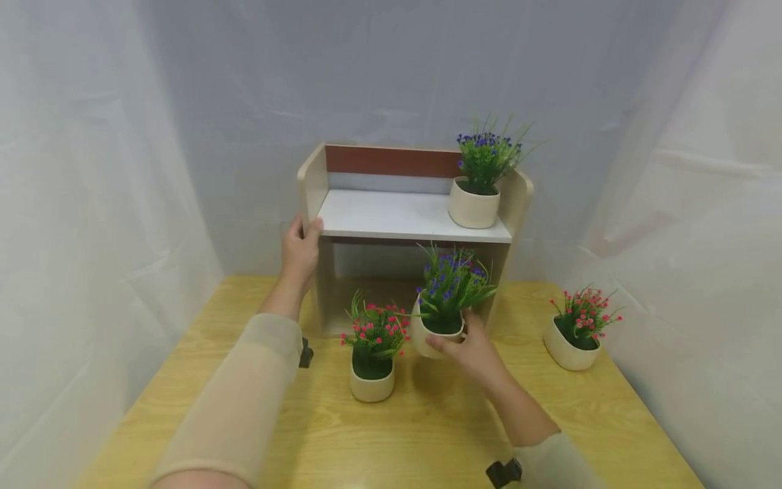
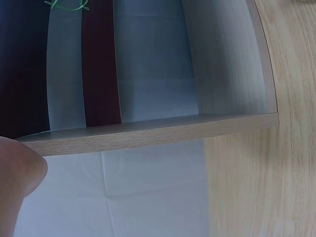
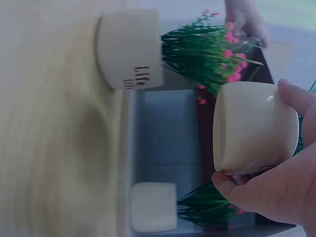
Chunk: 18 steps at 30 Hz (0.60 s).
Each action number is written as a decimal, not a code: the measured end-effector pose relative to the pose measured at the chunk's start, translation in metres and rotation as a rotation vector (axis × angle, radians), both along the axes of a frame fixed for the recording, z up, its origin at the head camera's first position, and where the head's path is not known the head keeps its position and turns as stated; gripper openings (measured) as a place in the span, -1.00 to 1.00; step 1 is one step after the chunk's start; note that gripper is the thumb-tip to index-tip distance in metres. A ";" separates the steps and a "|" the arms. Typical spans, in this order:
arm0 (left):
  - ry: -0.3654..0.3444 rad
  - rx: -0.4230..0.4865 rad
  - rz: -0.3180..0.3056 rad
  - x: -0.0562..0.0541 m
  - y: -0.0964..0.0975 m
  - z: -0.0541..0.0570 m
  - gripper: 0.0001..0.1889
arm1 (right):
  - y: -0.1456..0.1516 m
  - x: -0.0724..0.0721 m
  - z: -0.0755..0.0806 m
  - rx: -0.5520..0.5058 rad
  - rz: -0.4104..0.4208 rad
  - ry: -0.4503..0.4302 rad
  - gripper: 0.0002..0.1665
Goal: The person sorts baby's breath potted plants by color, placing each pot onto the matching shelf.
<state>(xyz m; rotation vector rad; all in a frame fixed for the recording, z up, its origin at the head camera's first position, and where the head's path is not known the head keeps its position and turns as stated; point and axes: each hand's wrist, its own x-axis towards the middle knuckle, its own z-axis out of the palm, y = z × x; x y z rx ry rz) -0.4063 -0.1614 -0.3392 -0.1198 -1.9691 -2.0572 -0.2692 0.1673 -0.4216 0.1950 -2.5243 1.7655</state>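
We read "Life" on the pink-flowered pot (image 3: 131,49) at the upper left of the right wrist view, with smaller, partly legible letters beside it; in the middle of the head view, the right hand (image 1: 473,350) curls thumb and fingers round the blue-flowered pot (image 1: 444,319), held above the table (image 1: 366,441); dark marks on that pot, seen only from the right wrist, are too cut off for us to read; left of centre, the left hand (image 1: 301,255) grips the shelf unit (image 1: 391,212) by its side panel; the left wrist view gives us just part of that hand, at lower left; the second blue-flowered pot (image 1: 475,204), upper right, shows whole only in the head view.
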 end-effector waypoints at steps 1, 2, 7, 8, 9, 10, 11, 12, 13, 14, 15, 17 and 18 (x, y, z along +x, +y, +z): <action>0.002 -0.001 0.002 0.000 0.000 -0.001 -0.38 | 0.000 -0.001 0.004 -0.001 -0.010 0.003 -0.01; 0.005 -0.001 0.003 -0.001 0.000 -0.002 -0.38 | 0.000 0.000 0.007 -0.002 -0.011 0.004 -0.01; 0.017 -0.012 0.014 -0.011 -0.003 -0.010 -0.37 | -0.002 0.000 0.026 -0.014 -0.005 0.016 0.02; 0.017 -0.010 0.014 -0.012 -0.003 -0.011 -0.37 | -0.003 -0.001 0.029 -0.014 -0.006 0.019 0.02; 0.016 -0.010 0.014 -0.013 -0.003 -0.012 -0.37 | -0.003 -0.002 0.031 -0.011 -0.010 0.021 0.04; 0.015 -0.009 0.015 -0.014 -0.003 -0.013 -0.37 | -0.004 -0.003 0.034 -0.003 -0.020 0.023 0.05; 0.018 -0.006 0.013 -0.015 -0.004 -0.014 -0.36 | -0.005 -0.004 0.036 0.007 -0.029 0.027 0.07; 0.021 -0.004 0.014 -0.015 -0.003 -0.014 -0.36 | -0.006 -0.004 0.038 0.019 -0.038 0.029 0.08; 0.025 -0.001 0.014 -0.016 -0.003 -0.015 -0.36 | -0.007 -0.005 0.040 0.030 -0.043 0.030 0.09; 0.029 0.003 0.012 -0.015 -0.003 -0.015 -0.36 | -0.008 -0.005 0.042 0.048 -0.051 0.031 0.11; 0.033 0.004 0.013 -0.016 -0.003 -0.015 -0.35 | -0.009 -0.005 0.044 0.069 -0.057 0.034 0.14; 0.039 0.004 0.014 -0.016 -0.003 -0.016 -0.35 | -0.011 -0.005 0.047 0.100 -0.069 0.037 0.21; 0.038 0.002 0.017 -0.016 -0.003 -0.016 -0.35 | -0.012 -0.005 0.049 0.114 -0.075 0.034 0.26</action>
